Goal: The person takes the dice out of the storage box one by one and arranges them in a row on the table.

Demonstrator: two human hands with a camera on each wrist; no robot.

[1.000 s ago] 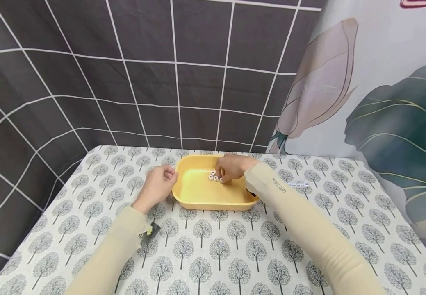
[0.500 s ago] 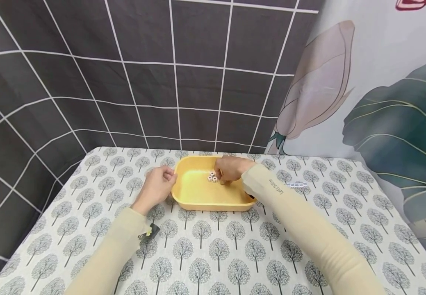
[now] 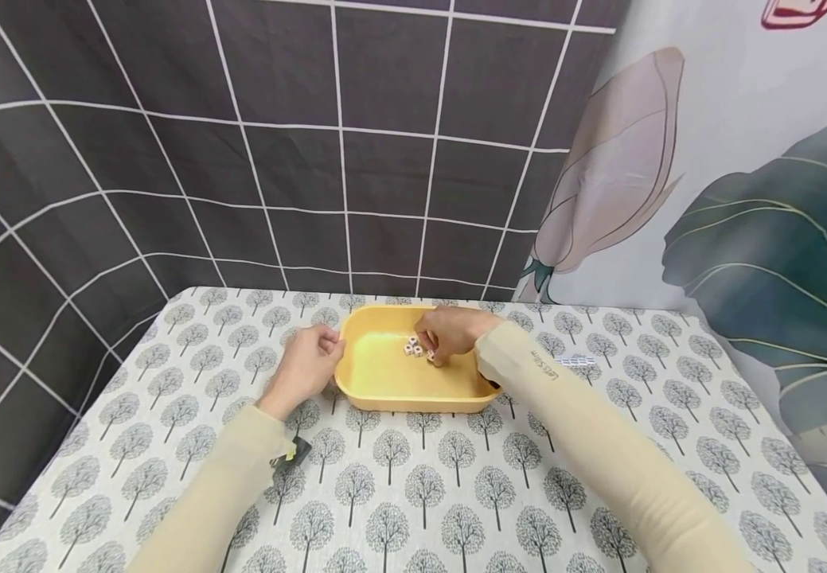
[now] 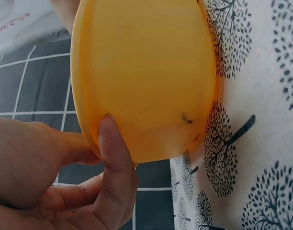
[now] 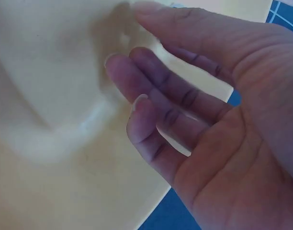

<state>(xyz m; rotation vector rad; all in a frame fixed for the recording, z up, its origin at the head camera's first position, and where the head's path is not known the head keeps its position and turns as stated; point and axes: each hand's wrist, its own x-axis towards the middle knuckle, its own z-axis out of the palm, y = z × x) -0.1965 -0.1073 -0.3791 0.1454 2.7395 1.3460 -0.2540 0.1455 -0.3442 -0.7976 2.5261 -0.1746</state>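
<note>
A yellow oblong plastic tray (image 3: 392,382) stands on the table. My left hand (image 3: 306,362) pinches its left end. In the left wrist view, one fingertip (image 4: 110,136) presses inside the wall and another digit goes behind the rim. My right hand (image 3: 452,330) reaches into the tray from the right, fingers curled. At its fingertips is a small white die (image 3: 431,355) with dark marks, seemingly pinched between thumb and finger. Just left of it, several like dice (image 3: 413,347) lie close together on the tray floor. In the right wrist view, the right hand (image 5: 194,110) hides the pinched die.
A white cloth with grey tree prints (image 3: 423,477) covers the table. Right of the tray lies a narrow strip with blue-and-white markings (image 3: 576,361). A dark curtain with white grid lines (image 3: 277,159) hangs behind, and a floral curtain (image 3: 621,183) at the right.
The die at the right fingertips, hidden half a second ago, shows again, slightly right of the other dice. The right hand has shifted only a little. The left hand stays on the tray.
</note>
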